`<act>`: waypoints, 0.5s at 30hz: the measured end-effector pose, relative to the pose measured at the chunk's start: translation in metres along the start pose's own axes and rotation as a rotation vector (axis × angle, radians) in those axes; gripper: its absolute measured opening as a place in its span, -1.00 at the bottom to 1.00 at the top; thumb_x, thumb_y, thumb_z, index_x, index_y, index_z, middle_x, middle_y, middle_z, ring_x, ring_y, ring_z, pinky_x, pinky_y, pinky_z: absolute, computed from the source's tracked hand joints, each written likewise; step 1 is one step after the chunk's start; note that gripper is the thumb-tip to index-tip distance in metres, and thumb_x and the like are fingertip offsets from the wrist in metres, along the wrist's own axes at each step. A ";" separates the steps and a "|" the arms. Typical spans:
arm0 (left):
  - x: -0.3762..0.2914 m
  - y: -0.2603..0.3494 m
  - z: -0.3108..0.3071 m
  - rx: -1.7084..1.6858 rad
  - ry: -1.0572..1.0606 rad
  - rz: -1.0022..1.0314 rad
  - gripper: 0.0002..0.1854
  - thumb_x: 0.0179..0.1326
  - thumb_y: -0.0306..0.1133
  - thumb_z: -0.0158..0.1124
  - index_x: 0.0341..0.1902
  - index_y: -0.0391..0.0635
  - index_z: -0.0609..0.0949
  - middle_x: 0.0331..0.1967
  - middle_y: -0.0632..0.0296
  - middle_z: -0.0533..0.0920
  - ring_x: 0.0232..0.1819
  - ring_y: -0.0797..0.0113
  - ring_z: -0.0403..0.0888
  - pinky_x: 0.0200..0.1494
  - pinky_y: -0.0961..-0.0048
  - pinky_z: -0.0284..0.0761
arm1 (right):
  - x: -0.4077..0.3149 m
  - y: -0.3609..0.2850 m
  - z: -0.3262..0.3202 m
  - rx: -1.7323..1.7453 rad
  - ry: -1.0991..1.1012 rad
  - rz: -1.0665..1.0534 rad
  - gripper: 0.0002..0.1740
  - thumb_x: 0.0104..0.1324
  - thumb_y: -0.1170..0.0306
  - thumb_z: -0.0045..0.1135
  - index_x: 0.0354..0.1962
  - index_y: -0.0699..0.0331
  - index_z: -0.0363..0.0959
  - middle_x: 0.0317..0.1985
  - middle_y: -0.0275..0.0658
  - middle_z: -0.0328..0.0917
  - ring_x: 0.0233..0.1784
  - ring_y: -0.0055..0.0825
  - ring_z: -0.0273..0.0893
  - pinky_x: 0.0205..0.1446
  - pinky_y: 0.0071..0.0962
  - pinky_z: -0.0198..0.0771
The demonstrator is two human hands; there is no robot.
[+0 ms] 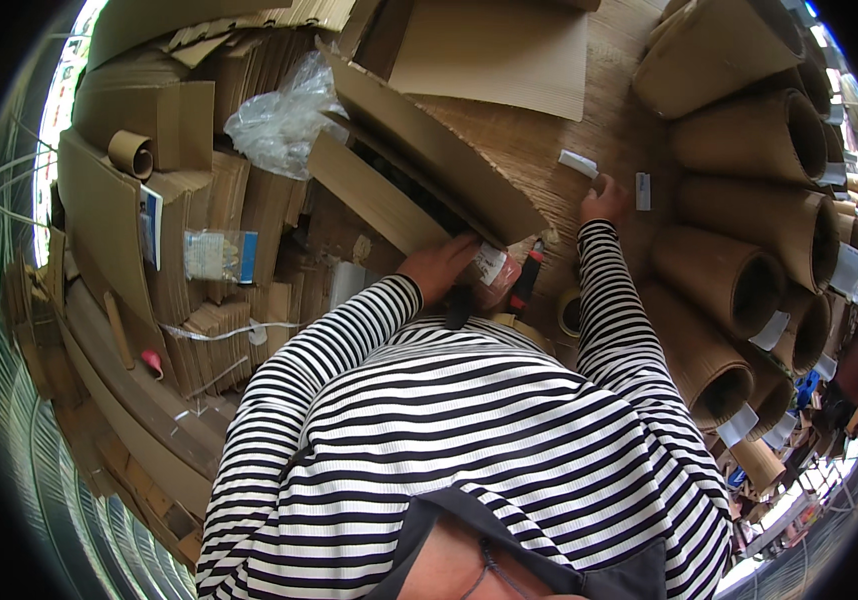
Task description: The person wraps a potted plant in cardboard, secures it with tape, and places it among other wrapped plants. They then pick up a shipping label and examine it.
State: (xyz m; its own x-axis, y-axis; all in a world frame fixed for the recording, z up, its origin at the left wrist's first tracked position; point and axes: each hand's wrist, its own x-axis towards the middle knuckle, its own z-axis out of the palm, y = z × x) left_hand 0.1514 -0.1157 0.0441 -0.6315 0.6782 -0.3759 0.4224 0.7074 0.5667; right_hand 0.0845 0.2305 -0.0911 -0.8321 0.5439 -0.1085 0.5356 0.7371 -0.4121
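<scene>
My left hand [440,270] grips the near end of a folded corrugated cardboard box [440,146], which lies slantwise with a dark gap between its panels. Close to those fingers is a reddish packet or tape roll [495,271] bearing a white label with writing. A red and black utility knife [526,279] lies just right of it. Farther right my right hand [606,201] reaches over the wooden tabletop [616,97], its fingertips at the end of a small white label strip [577,162]. A second white label [643,192] lies apart, to the right of that hand.
Rolled cardboard tubes [744,142] with white tags line the right side. Stacked flat cardboard [226,195] fills the left, beside crumpled clear plastic [286,112]. A cardboard sheet [496,56] lies at the far side. A tape roll [569,312] sits by my right forearm.
</scene>
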 end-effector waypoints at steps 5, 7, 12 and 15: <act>-0.006 0.008 -0.003 0.062 -0.021 0.012 -0.20 0.08 -0.41 0.36 0.45 -0.03 0.29 0.51 -0.01 0.19 0.27 -0.13 0.49 0.25 0.14 0.52 | 0.007 -0.060 -0.032 -0.051 -0.222 -0.090 -0.42 0.24 0.39 0.31 0.22 0.13 0.38 0.27 -0.05 0.32 0.31 -0.08 0.34 0.38 -0.13 0.30; 0.000 0.011 -0.005 0.096 -0.040 0.056 -0.17 0.07 -0.40 0.38 0.47 0.01 0.28 0.53 -0.02 0.15 0.29 -0.15 0.47 0.26 0.13 0.51 | 0.020 -0.033 -0.004 -0.011 -0.165 0.015 -0.47 0.27 0.34 0.28 0.19 0.15 0.41 0.15 -0.03 0.42 0.21 -0.09 0.45 0.29 -0.14 0.40; -0.009 0.019 -0.016 0.127 -0.123 0.078 -0.23 0.13 -0.45 0.29 0.46 0.11 0.29 0.57 0.06 0.10 0.30 -0.12 0.46 0.27 0.17 0.51 | 0.014 -0.026 0.006 -0.048 -0.243 0.064 -0.66 0.30 0.28 0.23 -0.04 0.29 0.53 -0.09 0.00 0.55 0.05 -0.12 0.56 0.13 -0.16 0.44; -0.015 0.024 -0.029 0.118 -0.076 0.129 -0.26 0.10 -0.52 0.24 0.43 0.05 0.33 0.53 0.11 0.19 0.28 -0.05 0.49 0.24 0.22 0.54 | 0.004 -0.039 -0.016 0.231 -0.021 0.014 -0.76 0.27 0.37 0.23 -0.13 0.26 0.59 -0.12 -0.03 0.60 -0.03 -0.05 0.59 0.07 -0.16 0.50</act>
State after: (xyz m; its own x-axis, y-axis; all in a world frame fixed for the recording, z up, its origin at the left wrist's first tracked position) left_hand 0.1520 -0.1150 0.0844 -0.5181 0.7745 -0.3630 0.5729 0.6294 0.5251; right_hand 0.0624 0.2102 -0.0612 -0.8290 0.5431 -0.1333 0.5018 0.6172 -0.6061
